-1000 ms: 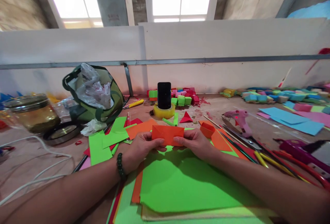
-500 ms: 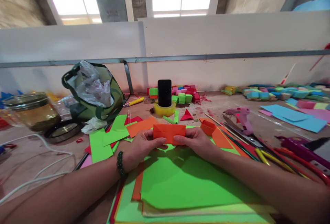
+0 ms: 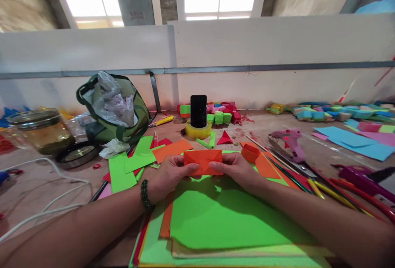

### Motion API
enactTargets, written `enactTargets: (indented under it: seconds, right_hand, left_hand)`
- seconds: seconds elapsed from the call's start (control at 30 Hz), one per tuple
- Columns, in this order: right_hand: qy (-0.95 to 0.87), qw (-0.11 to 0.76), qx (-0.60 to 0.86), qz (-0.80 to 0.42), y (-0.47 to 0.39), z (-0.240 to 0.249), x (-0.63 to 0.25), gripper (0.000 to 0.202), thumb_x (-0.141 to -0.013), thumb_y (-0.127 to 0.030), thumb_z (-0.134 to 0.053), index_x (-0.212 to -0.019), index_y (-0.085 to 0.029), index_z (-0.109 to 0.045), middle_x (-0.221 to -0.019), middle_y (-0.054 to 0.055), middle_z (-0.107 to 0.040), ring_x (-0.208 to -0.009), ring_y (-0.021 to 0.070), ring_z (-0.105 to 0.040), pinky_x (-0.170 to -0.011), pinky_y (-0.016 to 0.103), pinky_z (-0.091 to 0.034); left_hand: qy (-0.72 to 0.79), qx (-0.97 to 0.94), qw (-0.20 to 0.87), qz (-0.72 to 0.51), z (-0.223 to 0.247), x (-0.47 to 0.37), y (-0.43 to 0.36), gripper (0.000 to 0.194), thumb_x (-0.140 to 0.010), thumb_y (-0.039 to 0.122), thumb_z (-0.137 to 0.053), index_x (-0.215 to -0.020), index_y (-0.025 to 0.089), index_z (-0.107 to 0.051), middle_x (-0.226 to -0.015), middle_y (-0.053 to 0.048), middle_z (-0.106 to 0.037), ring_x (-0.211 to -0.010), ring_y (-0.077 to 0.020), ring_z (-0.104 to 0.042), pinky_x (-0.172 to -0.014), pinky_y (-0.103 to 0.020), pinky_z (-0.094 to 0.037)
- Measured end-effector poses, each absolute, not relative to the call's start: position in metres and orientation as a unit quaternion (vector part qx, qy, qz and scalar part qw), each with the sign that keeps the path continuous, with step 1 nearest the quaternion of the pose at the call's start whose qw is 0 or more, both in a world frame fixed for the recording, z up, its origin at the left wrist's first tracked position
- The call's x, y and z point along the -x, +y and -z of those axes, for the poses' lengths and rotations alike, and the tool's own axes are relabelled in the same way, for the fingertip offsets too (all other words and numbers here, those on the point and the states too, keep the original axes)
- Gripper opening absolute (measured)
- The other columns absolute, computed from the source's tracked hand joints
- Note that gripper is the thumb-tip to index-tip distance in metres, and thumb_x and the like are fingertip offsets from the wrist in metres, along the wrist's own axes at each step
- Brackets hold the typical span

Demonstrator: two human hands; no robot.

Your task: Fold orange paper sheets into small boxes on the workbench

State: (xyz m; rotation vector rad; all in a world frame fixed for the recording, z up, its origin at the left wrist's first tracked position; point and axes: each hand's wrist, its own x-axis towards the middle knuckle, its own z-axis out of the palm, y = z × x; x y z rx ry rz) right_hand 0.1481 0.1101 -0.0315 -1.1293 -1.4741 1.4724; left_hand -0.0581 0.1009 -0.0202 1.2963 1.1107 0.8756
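Between my two hands is a folded piece of orange paper [image 3: 203, 161], raised above a stack of green paper sheets [image 3: 234, 214]. My left hand [image 3: 173, 175] pinches its left end, thumb on the near face and fingers behind. At the opposite end, my right hand [image 3: 239, 171] grips it the same way, its thumb lying across the front. The fingertips behind the paper are hidden. Close to my right hand sits a small folded orange paper box [image 3: 249, 152]. Loose green strips [image 3: 123, 173] and an orange piece [image 3: 171, 150] lie beyond my left hand.
A phone [image 3: 198, 110] stands in a yellow tape roll [image 3: 198, 131] ahead. Rightward are a pink glue gun [image 3: 290, 141], scissors [image 3: 304, 168] and blue paper sheets [image 3: 354, 140]. To the left, a green bag [image 3: 140, 117], glass jar [image 3: 40, 130] and white cable [image 3: 58, 177] occupy the table.
The orange paper's front face is tipped slightly and its lower edge reaches a little lower. Both hands keep their hold. The whole view has shifted slightly.
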Motion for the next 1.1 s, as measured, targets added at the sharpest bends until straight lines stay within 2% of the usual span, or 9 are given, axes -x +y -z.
enactTargets:
  seconds: [0.1, 0.27, 0.43, 0.63, 0.8, 0.9, 1.03, 1.1]
  right_hand:
    - [-0.575, 0.377, 0.454, -0.567, 0.1109, 0.0324, -0.1484, 0.044, -0.061, -0.050, -0.079, -0.078, -0.010, -0.075, -0.057, 0.002, -0.065, -0.047, 0.0072, -0.050, -0.044, 0.019, -0.038]
    - [-0.587, 0.391, 0.442, -0.554, 0.1093, 0.0269, -0.1486, 0.043, -0.060, -0.049, -0.079, -0.078, -0.011, -0.075, -0.066, 0.004, -0.070, -0.054, 0.0098, -0.056, -0.051, 0.021, -0.044]
    - [-0.604, 0.390, 0.432, -0.545, 0.1084, 0.0239, -0.1490, 0.038, -0.062, -0.048, -0.078, -0.071, -0.011, -0.074, -0.062, 0.003, -0.067, -0.051, 0.0090, -0.052, -0.048, 0.020, -0.041]
    - [-0.622, 0.388, 0.408, -0.544, 0.1047, 0.0299, -0.1473, 0.034, -0.064, -0.045, -0.078, -0.077, -0.013, -0.076, -0.070, 0.003, -0.071, -0.058, 0.0120, -0.058, -0.055, 0.023, -0.046]
    - [-0.616, 0.389, 0.396, -0.558, 0.1048, 0.0288, -0.1471, 0.035, -0.066, -0.045, -0.077, -0.080, -0.014, -0.077, -0.071, 0.003, -0.071, -0.060, 0.0130, -0.060, -0.059, 0.024, -0.049]
    - [-0.607, 0.383, 0.405, -0.566, 0.1056, 0.0277, -0.1473, 0.036, -0.065, -0.047, -0.077, -0.078, -0.013, -0.076, -0.071, 0.003, -0.071, -0.057, 0.0115, -0.059, -0.054, 0.022, -0.048]
    - [-0.593, 0.349, 0.444, -0.574, 0.1062, 0.0290, -0.1468, 0.044, -0.064, -0.054, -0.075, -0.076, -0.012, -0.074, -0.059, 0.002, -0.067, -0.047, 0.0097, -0.055, -0.042, 0.019, -0.040]
    - [-0.588, 0.347, 0.455, -0.572, 0.1066, 0.0294, -0.1461, 0.045, -0.062, -0.056, -0.076, -0.071, -0.011, -0.074, -0.056, 0.002, -0.066, -0.046, 0.0101, -0.056, -0.042, 0.019, -0.041]
  left_hand:
    - [0.471, -0.555, 0.574, -0.375, 0.0188, 0.0582, 0.1003, 0.031, -0.066, 0.039, -0.077, -0.077, 0.011, -0.072, -0.075, -0.007, -0.073, -0.061, -0.0124, -0.060, -0.056, -0.021, -0.041]
    - [0.472, -0.544, 0.579, -0.382, 0.0199, 0.0581, 0.1006, 0.033, -0.065, 0.041, -0.077, -0.077, 0.011, -0.071, -0.073, -0.008, -0.072, -0.059, -0.0119, -0.059, -0.055, -0.021, -0.041]
    - [0.447, -0.537, 0.592, -0.401, 0.0237, 0.0593, 0.1034, 0.030, -0.062, 0.037, -0.080, -0.073, 0.011, -0.070, -0.071, -0.005, -0.070, -0.059, -0.0101, -0.057, -0.054, -0.019, -0.040]
    - [0.436, -0.529, 0.627, -0.371, 0.0173, 0.0574, 0.0980, 0.032, -0.060, 0.038, -0.082, -0.074, 0.011, -0.073, -0.065, -0.002, -0.066, -0.054, -0.0082, -0.050, -0.051, -0.019, -0.038]
    - [0.430, -0.523, 0.621, -0.396, 0.0178, 0.0569, 0.0968, 0.036, -0.057, 0.040, -0.083, -0.072, 0.010, -0.073, -0.060, -0.001, -0.063, -0.054, -0.0081, -0.049, -0.052, -0.019, -0.040]
    - [0.433, -0.512, 0.627, -0.397, 0.0208, 0.0580, 0.0982, 0.034, -0.058, 0.040, -0.082, -0.071, 0.010, -0.073, -0.059, 0.000, -0.062, -0.052, -0.0070, -0.048, -0.051, -0.019, -0.039]
    - [0.440, -0.523, 0.615, -0.394, 0.0214, 0.0580, 0.0983, 0.034, -0.057, 0.040, -0.083, -0.070, 0.010, -0.073, -0.059, 0.001, -0.063, -0.051, -0.0062, -0.046, -0.049, -0.018, -0.037]
    - [0.443, -0.527, 0.610, -0.393, 0.0205, 0.0571, 0.0980, 0.036, -0.055, 0.041, -0.084, -0.069, 0.010, -0.072, -0.060, 0.001, -0.064, -0.051, -0.0061, -0.047, -0.048, -0.017, -0.036]
